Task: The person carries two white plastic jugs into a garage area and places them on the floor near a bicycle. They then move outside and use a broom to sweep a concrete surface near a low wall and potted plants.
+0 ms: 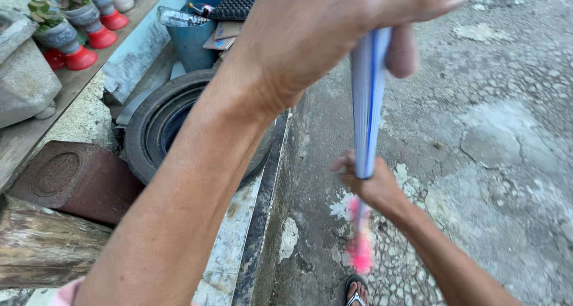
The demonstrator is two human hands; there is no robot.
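While both hands, left (322,37) and right (373,183), grip closed on blue-white handle (367,97), flat packages (222,36) top blue bin (194,40).

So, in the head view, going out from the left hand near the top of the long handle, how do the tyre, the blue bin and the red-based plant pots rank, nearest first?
From the left hand:
1. Blue bin, just to its left, beside the wrist.
2. Tyre, lower left, by the forearm.
3. Red-based plant pots, far left on the ledge.
Bin and tyre are close to call.
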